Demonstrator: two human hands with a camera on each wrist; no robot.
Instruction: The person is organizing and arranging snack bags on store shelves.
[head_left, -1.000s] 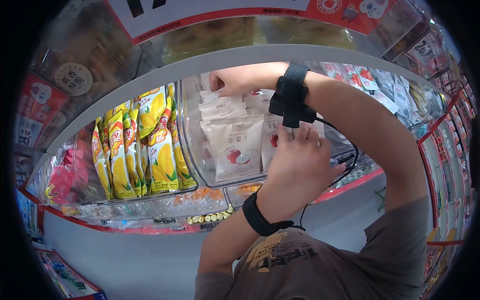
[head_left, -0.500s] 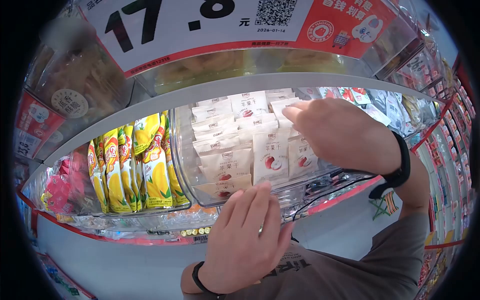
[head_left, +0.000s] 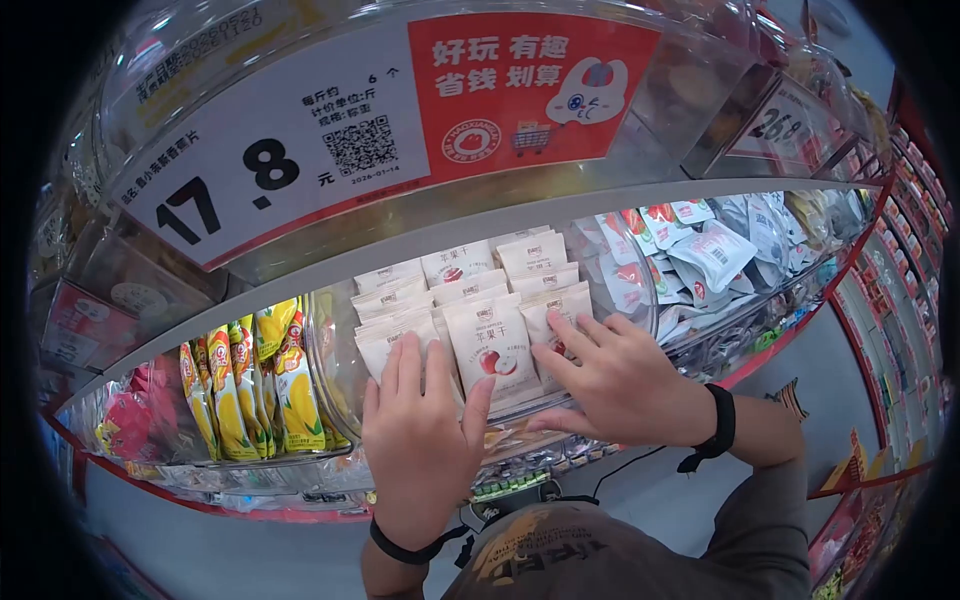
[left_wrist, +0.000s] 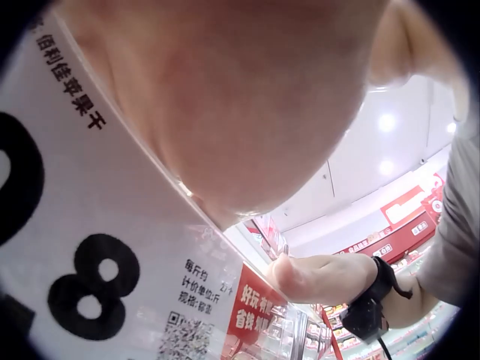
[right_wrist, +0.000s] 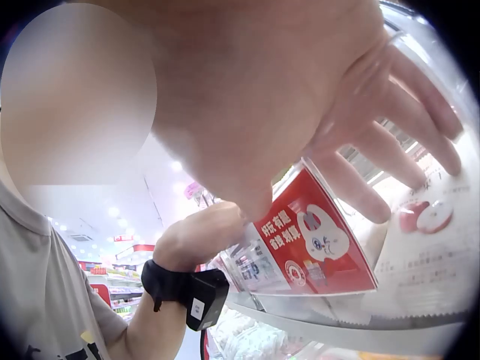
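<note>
Cream-white packets printed with red apples (head_left: 487,345) stand in rows in a clear bin (head_left: 335,375) in the head view. My left hand (head_left: 415,440) lies with extended fingers against the front-left packets, partly covering them. At the front right, my right hand (head_left: 625,385) touches a packet (head_left: 560,305) with spread fingers, its thumb lower, near the bin's front edge. Between the hands one front packet stands upright. The right wrist view shows my right hand's fingers (right_wrist: 412,142) over a packet (right_wrist: 427,247). In the left wrist view my left hand (left_wrist: 232,97) is close above a price card (left_wrist: 157,247).
Yellow packets (head_left: 235,390) fill the bin to the left, with pink ones (head_left: 130,420) beyond. Silvery and strawberry packets (head_left: 715,255) lie to the right. A shelf edge (head_left: 430,232) and a large price sign (head_left: 290,150) overhang the back of the bins.
My right hand has come back from the far left, over the bin, to the front-right packets. My left hand has moved onto the front-left ones. The head view has shifted, showing more of the sign.
</note>
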